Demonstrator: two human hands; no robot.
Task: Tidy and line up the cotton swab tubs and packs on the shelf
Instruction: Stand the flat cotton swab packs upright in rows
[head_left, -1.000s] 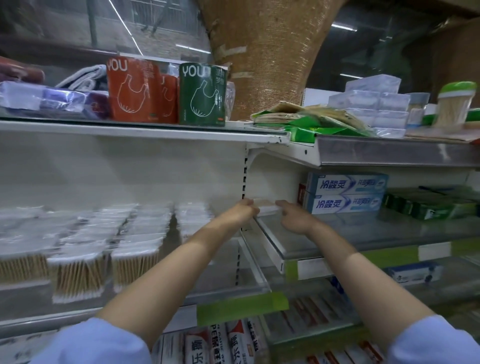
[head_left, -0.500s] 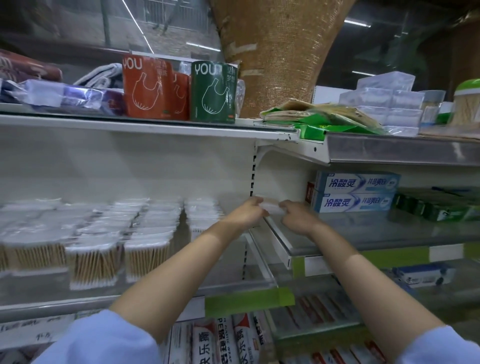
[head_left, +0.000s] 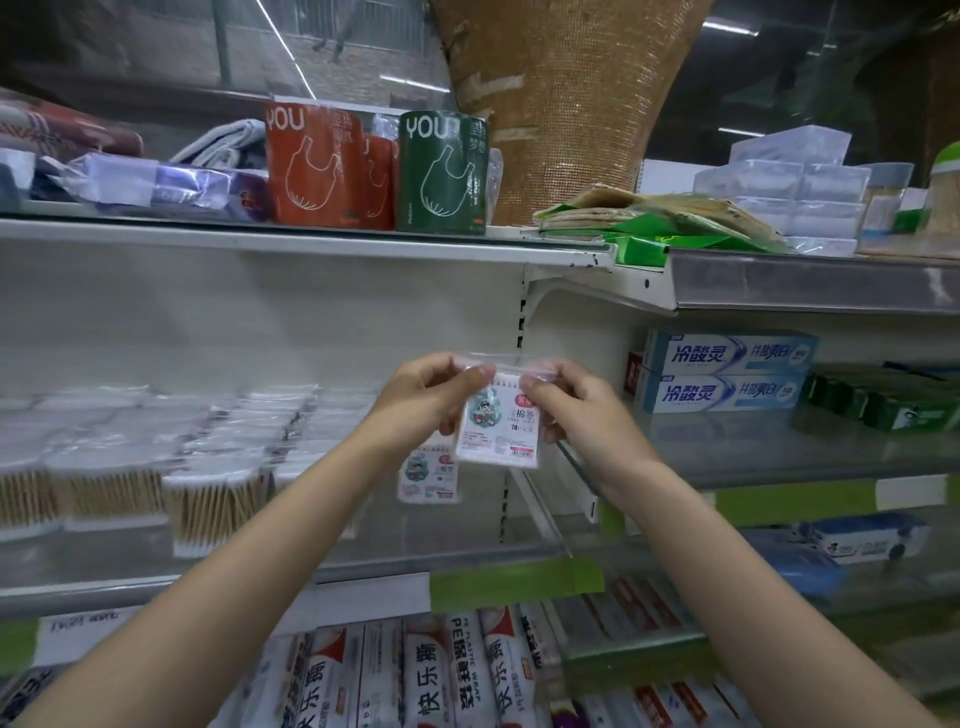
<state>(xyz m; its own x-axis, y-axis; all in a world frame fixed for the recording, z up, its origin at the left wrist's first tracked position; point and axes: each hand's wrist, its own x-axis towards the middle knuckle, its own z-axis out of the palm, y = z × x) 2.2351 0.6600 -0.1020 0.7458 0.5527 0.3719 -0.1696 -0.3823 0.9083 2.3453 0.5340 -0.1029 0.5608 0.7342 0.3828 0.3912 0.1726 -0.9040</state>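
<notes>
Step in hand: one flat cotton swab pack (head_left: 500, 428) is lifted off the shelf (head_left: 363, 566) and held up in front of me, label toward me; placing it comes next, I judge.
Left hand (head_left: 423, 400): fingers curled, pinching the pack's upper left corner.
Right hand (head_left: 576, 410): fingers curled, pinching the upper right corner (the clear top flap is stretched between both hands).
Pack position: in the air, right of the swab tubs (head_left: 208, 493) and above their shelf.
Second pack (head_left: 429, 475): same label, standing just right of the tubs, partly hidden behind my left wrist.
Tubs: in rows front to back, blurred; I cannot tell how straight they sit.
Next move: lower the held pack beside the second pack, upright, label forward, front edge level with the tubs.
Off to the right of the tubs: toothpaste boxes (head_left: 727, 371), not mine to touch.
</notes>
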